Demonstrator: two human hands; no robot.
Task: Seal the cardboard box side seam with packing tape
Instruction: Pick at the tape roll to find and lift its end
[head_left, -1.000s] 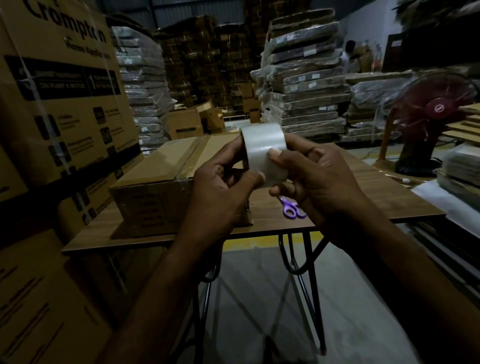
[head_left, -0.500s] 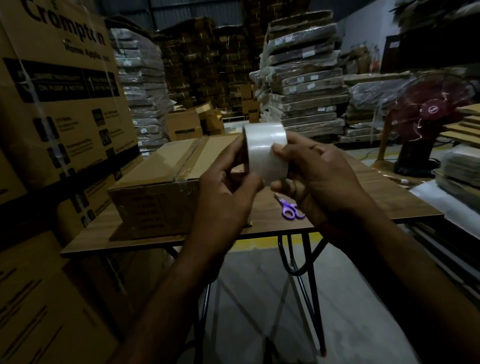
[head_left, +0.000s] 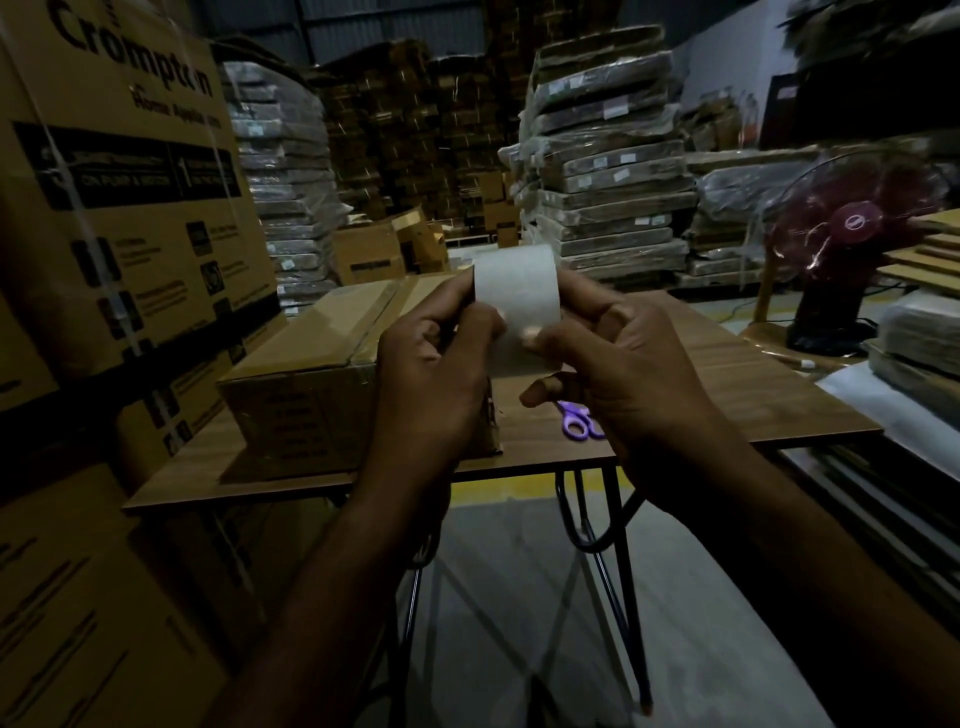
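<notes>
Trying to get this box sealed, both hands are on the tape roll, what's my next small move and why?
Probably peel the end free: both the left hand and right hand hold the pale packing tape roll above the brown cardboard box, and no strip reaches it yet.

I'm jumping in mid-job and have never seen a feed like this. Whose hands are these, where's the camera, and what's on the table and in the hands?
There is no machine here: a person works with bare hands, and the single wide-angle picture comes from a camera worn on their head, looking forward and down. The left hand and right hand share a grip on a roll of packing tape, held up in front of the table; both thumbs press on its face. On the wooden table lies a closed cardboard box, with purple-handled scissors beside it. A fan stands to the right, and stacked cartons fill the warehouse behind.
</notes>
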